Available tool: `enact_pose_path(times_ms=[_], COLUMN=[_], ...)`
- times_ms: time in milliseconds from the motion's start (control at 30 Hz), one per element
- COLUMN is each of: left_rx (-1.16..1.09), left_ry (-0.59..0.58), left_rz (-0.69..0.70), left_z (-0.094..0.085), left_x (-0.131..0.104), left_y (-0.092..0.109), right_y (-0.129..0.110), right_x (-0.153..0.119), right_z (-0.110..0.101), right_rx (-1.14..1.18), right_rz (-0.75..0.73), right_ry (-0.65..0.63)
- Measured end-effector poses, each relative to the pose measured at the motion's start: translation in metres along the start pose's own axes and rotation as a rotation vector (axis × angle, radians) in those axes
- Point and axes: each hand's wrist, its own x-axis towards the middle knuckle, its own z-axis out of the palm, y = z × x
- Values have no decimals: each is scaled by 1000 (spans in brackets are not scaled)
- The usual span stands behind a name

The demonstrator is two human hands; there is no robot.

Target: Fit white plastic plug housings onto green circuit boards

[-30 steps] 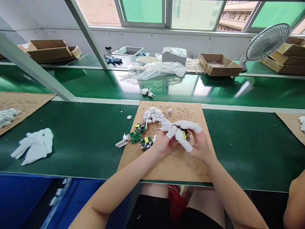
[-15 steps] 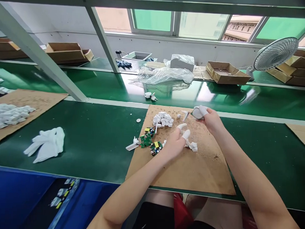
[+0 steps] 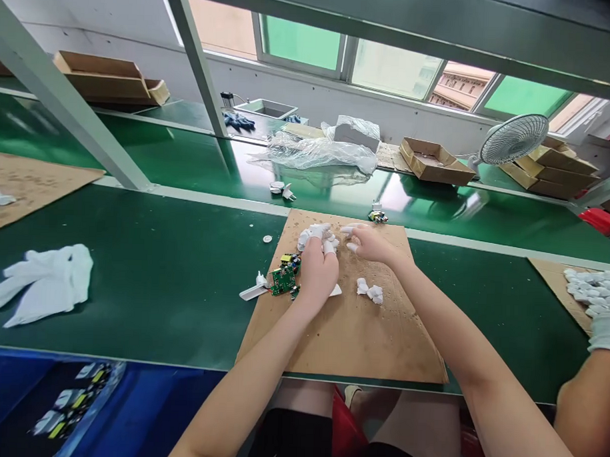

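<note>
My left hand, with white finger covers on its tips, reaches into a pile of small white pieces on the cardboard sheet. Its fingers are bent together there; what lies between them blends with the pile. Just right of the pile, my right hand hovers with thumb and forefinger apart and nothing between them. Beside my left hand lie green circuit boards and a white plug casing. Crumpled white scraps rest further right on the cardboard.
A circuit board with a white part sits on the green belt beyond. White gloves lie at left. Another person's gloved hand is at right by more white pieces. A slanted metal post stands left.
My right hand has let go of the white casing with its board, now on the belt. My left hand has moved to the pile. The view has turned right.
</note>
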Motion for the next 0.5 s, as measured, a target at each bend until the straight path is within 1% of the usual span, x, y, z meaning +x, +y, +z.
enact_pose_path(times_ms=[33,67,100,167,233,267,300,367,500], left_rx=[68,190,351,663,874,955,1025,1104,1083], left_ry=[-21,-73,-163,-404,-628,-698,-739,-761,-752], left_rz=[-2,8,23,53,123,162,188,190,159], left_z=[-4,-8,-13,-22,-29,-32,-34,-36,-32], left_x=[2,3,3,-1,-7,-11,-14,-20,-23], left_y=[2,6,9,18,24,26,28,29,25], right_y=[-6,-10,-13,-15,-14,-14,-13,-12,-12], right_x=[-1,-3,-6,-15,-23,-27,-29,-27,-9], right_z=[1,1,1,-1,-4,-4,-5,-4,5], right_rx=[-11,-23,-36,-58,-79,-89,-100,-121,-151], right_rz=[-15,-19,-19,-16,-10,-6,-2,6,20], right_ry=[-26,-38,-40,-38,-39,-42,-48,-64,-57])
